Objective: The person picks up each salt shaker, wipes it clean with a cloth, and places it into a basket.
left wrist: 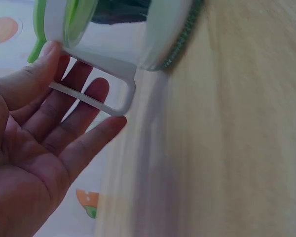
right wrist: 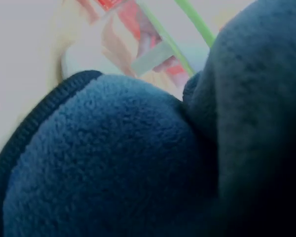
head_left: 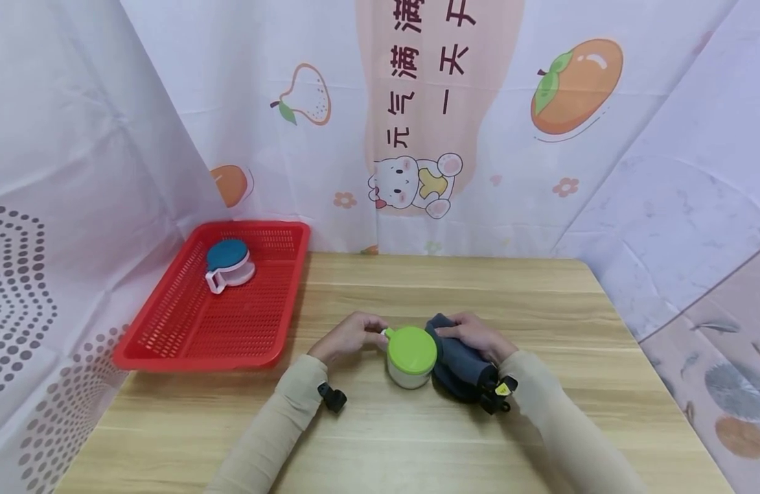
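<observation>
A clear seasoning jar (head_left: 412, 353) with a green lid and a white handle stands upright on the wooden table, between both hands. My left hand (head_left: 353, 336) is at its handle (left wrist: 128, 94); in the left wrist view the thumb lies at the handle's upper end beside the lid tab, and the fingers pass behind the handle. My right hand (head_left: 478, 335) grips a dark blue-grey cloth (head_left: 463, 367) against the jar's right side. Fuzzy folds of this cloth (right wrist: 103, 158) fill most of the right wrist view and hide the right fingers.
A red perforated basket (head_left: 200, 363) stands at the table's left. Inside it sits a similar jar with a blue lid (head_left: 228, 254) and a white handle. Printed curtains (head_left: 330, 165) hang behind the table and at its sides.
</observation>
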The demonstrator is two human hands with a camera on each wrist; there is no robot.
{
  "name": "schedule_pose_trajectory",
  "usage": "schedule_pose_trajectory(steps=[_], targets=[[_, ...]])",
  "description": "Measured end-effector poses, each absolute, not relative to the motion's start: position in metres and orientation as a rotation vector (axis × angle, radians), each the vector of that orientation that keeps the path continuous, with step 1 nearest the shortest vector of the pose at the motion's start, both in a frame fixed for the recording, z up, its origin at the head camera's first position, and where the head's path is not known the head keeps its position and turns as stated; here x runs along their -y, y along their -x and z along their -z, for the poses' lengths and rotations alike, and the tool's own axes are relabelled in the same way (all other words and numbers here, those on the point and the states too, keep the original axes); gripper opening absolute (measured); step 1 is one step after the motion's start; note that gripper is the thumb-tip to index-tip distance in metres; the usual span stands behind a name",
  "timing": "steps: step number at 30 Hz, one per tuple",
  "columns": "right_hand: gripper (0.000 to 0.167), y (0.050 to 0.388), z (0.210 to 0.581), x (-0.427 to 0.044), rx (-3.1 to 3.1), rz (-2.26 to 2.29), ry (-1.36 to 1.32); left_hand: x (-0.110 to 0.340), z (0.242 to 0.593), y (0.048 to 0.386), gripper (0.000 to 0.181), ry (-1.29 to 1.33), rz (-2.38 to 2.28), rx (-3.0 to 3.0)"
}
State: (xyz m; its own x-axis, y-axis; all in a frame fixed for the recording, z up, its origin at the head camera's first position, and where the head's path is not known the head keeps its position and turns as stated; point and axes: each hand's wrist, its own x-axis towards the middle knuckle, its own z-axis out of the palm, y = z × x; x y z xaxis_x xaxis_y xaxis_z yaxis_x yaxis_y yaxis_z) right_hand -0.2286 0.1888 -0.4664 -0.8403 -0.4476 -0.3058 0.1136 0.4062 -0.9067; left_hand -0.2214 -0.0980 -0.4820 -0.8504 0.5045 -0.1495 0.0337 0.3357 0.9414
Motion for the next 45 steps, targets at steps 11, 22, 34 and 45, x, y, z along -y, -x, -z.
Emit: schedule_pose_trajectory(steps=[11,22,34,45], targets=[[0.024,0.249,0.463,-0.181,-2.145,1.353,0.367,0.097,0.476,0.223,0.019,-0.433,-1.495,-2.170],[0.024,0.275,0.461,-0.162,-2.098,1.191,0.484,0.098,0.477,0.219,0.020,-0.428,-1.504,-2.180],[0.021,0.297,0.460,-0.138,-2.082,1.001,0.583,0.096,0.477,0.220,0.017,-0.426,-1.487,-2.170],[0.023,0.294,0.457,-0.143,-2.100,0.983,0.581,0.093,0.477,0.223,0.020,-0.467,-1.453,-2.185]])
